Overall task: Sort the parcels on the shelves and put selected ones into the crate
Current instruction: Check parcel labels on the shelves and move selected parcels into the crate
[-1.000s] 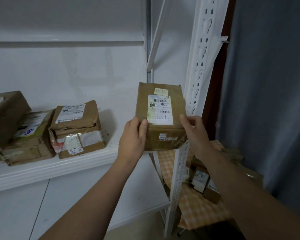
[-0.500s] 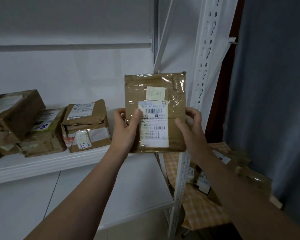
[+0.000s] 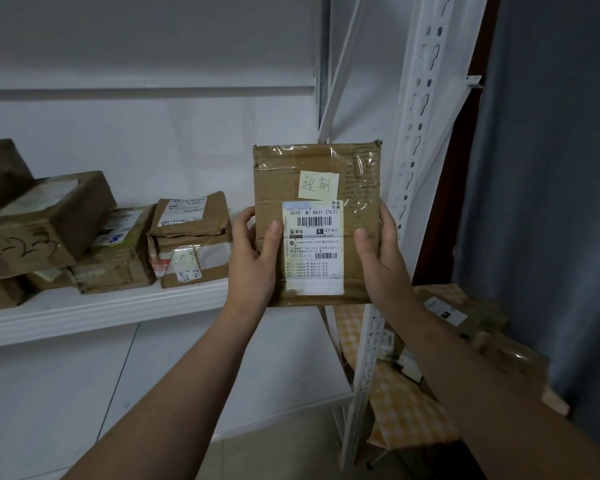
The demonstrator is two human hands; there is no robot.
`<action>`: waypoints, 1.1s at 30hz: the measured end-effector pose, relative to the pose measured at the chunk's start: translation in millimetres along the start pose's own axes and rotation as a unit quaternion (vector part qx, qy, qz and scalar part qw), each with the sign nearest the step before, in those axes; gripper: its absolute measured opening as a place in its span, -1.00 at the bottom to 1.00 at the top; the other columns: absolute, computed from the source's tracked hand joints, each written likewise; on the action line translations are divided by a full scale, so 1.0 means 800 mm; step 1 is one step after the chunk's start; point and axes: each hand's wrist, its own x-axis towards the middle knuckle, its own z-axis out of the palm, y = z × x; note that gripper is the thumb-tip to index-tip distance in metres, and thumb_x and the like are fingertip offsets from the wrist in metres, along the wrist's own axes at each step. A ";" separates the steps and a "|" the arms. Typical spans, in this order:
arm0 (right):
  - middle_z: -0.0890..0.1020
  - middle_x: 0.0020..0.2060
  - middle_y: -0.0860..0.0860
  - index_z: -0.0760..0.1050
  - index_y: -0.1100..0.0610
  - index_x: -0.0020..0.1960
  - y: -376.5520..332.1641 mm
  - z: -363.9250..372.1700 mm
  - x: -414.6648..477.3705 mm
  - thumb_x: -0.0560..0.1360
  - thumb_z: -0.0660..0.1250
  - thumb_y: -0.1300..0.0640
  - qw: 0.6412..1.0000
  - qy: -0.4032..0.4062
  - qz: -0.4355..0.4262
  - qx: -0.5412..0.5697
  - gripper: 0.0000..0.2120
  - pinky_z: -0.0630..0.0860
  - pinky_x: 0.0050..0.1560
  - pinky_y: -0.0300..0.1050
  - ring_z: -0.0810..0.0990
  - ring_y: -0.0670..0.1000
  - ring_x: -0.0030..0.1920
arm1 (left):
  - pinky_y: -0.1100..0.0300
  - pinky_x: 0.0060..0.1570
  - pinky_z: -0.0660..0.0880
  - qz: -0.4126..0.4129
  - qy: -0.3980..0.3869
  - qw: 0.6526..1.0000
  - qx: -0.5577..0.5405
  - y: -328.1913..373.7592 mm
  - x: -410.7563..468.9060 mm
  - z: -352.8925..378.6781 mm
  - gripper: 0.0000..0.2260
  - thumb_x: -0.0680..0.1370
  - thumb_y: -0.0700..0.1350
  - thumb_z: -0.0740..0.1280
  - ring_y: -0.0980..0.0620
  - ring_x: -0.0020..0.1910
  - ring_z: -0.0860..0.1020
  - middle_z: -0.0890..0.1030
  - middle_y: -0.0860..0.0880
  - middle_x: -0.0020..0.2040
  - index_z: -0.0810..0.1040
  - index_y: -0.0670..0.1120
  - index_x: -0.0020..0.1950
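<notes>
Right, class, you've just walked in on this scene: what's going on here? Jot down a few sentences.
A person holds a cardboard parcel upright, with the left hand and right hand gripping its side edges. Its shipping label and a handwritten yellow note face the camera, as if being read. More parcels sit on the white shelf to the left. No crate is in view.

Leftmost parcels (image 3: 21, 237) cut off at the left edge (label (image 3: 312, 247) fine print too small)
</notes>
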 end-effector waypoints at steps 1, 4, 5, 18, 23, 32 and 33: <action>0.50 0.24 -0.18 0.12 -0.10 0.44 -0.003 0.002 -0.003 0.65 0.12 0.18 1.000 0.001 0.000 0.003 -0.58 0.41 0.16 -0.42 0.49 -0.27 0.22 | 0.27 -0.04 0.56 0.001 0.003 1.000 0.001 0.002 -0.002 -0.004 -0.77 0.61 -0.06 0.26 0.24 -0.01 0.61 0.60 0.16 0.02 0.31 0.16 0.21; 0.49 0.21 -0.21 0.14 -0.10 0.41 -0.014 0.010 -0.013 0.65 0.11 0.19 1.000 0.002 0.000 0.008 -0.60 0.41 0.13 -0.45 0.50 -0.30 0.20 | 0.31 -0.04 0.55 0.009 0.009 1.000 0.001 0.010 -0.009 -0.015 -0.72 0.61 -0.08 0.25 0.31 -0.02 0.59 0.58 0.21 0.00 0.30 0.03 0.29; 0.49 0.21 -0.21 0.14 -0.10 0.41 -0.017 0.013 -0.017 0.65 0.12 0.19 1.000 0.001 -0.001 0.008 -0.60 0.41 0.11 -0.45 0.50 -0.30 0.19 | 0.29 -0.03 0.56 0.011 0.010 1.000 0.002 0.012 -0.012 -0.020 -0.71 0.61 -0.07 0.25 0.29 -0.01 0.60 0.58 0.21 0.01 0.30 0.01 0.31; 0.49 0.08 -0.28 0.19 -0.07 0.44 -0.071 0.044 -0.137 0.63 0.14 0.05 0.994 0.078 0.072 -0.037 -0.61 0.45 -0.14 -0.53 0.52 -0.46 -0.05 | 0.31 -0.04 0.55 -0.004 -0.081 0.997 -0.007 0.030 -0.087 -0.079 -0.74 0.60 -0.04 0.25 0.20 0.04 0.59 0.58 0.06 0.11 0.30 0.09 0.27; 0.58 0.12 -0.12 0.31 0.06 0.43 -0.078 0.042 -0.222 0.59 0.22 0.00 0.979 0.148 0.128 -0.061 -0.57 0.51 -0.08 -0.43 0.57 -0.33 0.01 | 0.10 -0.01 0.58 -0.050 -0.168 0.984 0.020 0.022 -0.138 -0.086 -0.75 0.62 -0.01 0.22 0.08 0.02 0.61 0.59 0.00 0.09 0.26 0.07 0.26; 0.64 0.09 -0.08 0.45 -0.16 0.21 -0.114 0.005 -0.400 0.57 0.22 -0.14 0.927 0.278 0.235 -0.093 -0.76 0.57 0.15 -0.04 0.63 -0.07 0.09 | 0.21 -0.02 0.59 -0.147 -0.339 0.929 -0.034 0.027 -0.288 -0.072 -0.65 0.61 -0.13 0.26 0.13 0.09 0.59 0.55 0.04 0.18 0.24 0.04 0.35; 0.64 0.11 -0.07 0.45 -0.12 0.28 -0.120 -0.002 -0.422 0.53 0.23 -0.24 0.919 0.288 0.254 -0.093 -0.62 0.55 0.18 0.04 0.62 -0.04 0.11 | 0.24 -0.05 0.59 -0.154 -0.351 0.923 -0.042 0.030 -0.308 -0.068 -0.63 0.60 -0.16 0.26 0.12 0.09 0.59 0.55 0.04 0.18 0.23 0.03 0.37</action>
